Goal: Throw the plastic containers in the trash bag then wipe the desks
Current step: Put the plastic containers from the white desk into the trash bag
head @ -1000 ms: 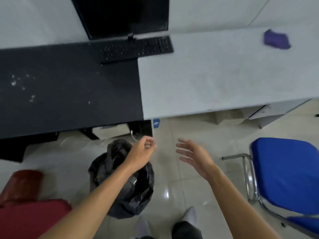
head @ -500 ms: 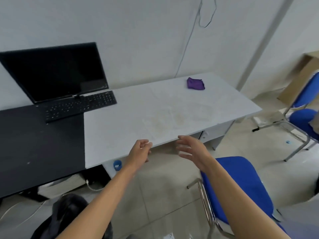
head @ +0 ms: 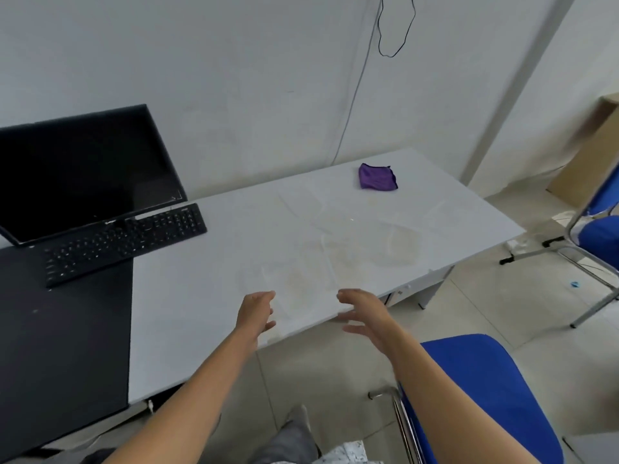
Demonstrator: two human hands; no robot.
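- Both hands reach over the near edge of the white tabletop (head: 207, 296), empty, fingers spread apart.
- The left hand (head: 256, 311) and right hand (head: 365, 316) face each other with a gap between them.
- A purple cloth (head: 376, 177) lies crumpled at the far side of the white tabletop, well apart from both hands.
- Faint stains mark the white tabletop between hands and cloth.
- A black keyboard (head: 125, 242) straddles its left edge.

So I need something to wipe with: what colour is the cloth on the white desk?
Purple. The cloth shows clearly in the head view, near the desk's far edge.
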